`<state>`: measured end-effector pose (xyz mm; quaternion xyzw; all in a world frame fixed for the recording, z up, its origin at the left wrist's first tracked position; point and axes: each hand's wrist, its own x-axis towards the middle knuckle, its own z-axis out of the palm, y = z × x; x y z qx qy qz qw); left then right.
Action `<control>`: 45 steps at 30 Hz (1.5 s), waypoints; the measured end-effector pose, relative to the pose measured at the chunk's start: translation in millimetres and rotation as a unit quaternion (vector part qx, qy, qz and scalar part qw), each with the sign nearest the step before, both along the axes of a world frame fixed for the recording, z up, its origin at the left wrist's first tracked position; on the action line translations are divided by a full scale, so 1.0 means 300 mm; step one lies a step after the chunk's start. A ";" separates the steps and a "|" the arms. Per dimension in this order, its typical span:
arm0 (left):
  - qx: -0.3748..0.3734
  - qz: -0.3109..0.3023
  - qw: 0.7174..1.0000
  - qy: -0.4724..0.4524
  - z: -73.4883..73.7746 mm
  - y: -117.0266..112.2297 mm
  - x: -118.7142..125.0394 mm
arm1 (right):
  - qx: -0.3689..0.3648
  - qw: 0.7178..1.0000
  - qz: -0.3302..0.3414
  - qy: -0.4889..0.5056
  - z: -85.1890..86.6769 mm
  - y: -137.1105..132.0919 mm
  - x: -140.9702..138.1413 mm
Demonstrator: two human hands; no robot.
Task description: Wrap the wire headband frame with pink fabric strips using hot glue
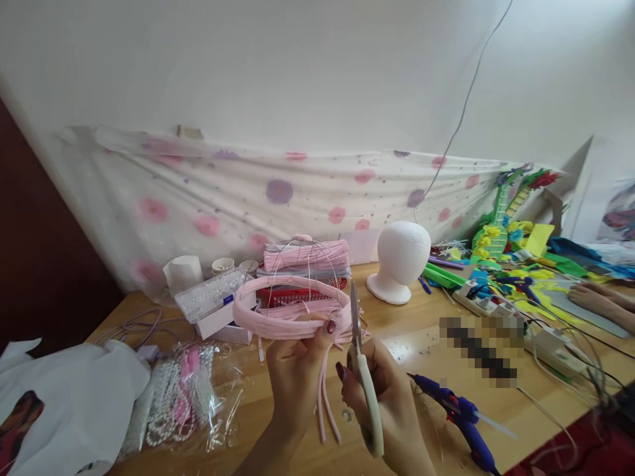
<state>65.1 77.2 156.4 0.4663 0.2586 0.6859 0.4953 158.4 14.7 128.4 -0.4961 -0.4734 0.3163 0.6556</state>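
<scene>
My left hand (294, 370) is closed on a pink fabric-wrapped headband (278, 305) and holds it up above the wooden table (417, 324). Loose pink strips (325, 390) hang from the headband down past my fingers. My right hand (387, 403) grips a pair of scissors (364, 370) with cream handles. Their blades point upward, right beside the headband's right end.
A blue glue gun (459, 413) lies right of my hands. A white foam head (401, 259) stands behind, with a red basket (292, 294) and pink strips. Bagged beads (173, 396) lie left. Another person's hand (595, 301) rests far right among coloured foam scraps and a power strip (489, 304).
</scene>
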 end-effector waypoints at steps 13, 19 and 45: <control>-0.098 -0.047 0.985 -0.136 -0.025 0.061 -0.020 | -0.315 0.841 -0.247 -0.365 -0.319 0.000 0.291; -0.103 -0.073 0.982 -0.142 -0.033 0.064 -0.021 | -0.281 0.841 -0.228 -0.402 -0.416 -0.004 0.312; 0.111 0.025 0.993 0.032 -0.003 0.010 -0.050 | 0.249 0.937 -0.110 -0.218 0.121 0.151 0.046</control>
